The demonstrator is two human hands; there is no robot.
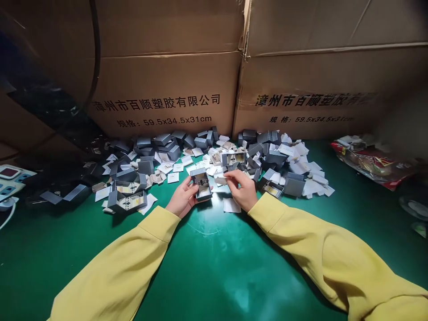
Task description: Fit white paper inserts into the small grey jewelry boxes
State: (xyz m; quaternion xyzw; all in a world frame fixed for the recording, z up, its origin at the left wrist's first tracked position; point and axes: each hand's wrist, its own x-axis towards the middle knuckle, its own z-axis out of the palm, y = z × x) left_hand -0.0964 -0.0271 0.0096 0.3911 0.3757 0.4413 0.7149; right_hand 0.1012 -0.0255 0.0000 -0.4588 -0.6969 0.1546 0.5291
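Observation:
My left hand [183,197] is closed around a small dark grey box [202,191], tilted up to show a pale inside with a dark patterned part. To its right, my right hand [243,191] pinches a small white piece [220,179], perhaps a card or pad, between thumb and fingertips. The piece and the box are a short way apart. A white paper square [231,205] lies on the table just under my right hand. Just beyond that hand, another open grey box [234,158] rests among the pile.
Heaps of grey boxes [146,166] and white paper pieces [310,178] spread over the green table [214,267]. Two large cardboard cartons [167,76] wall off the back. A red plastic packet [374,165] lies right; a power strip [13,180] sits at the left edge.

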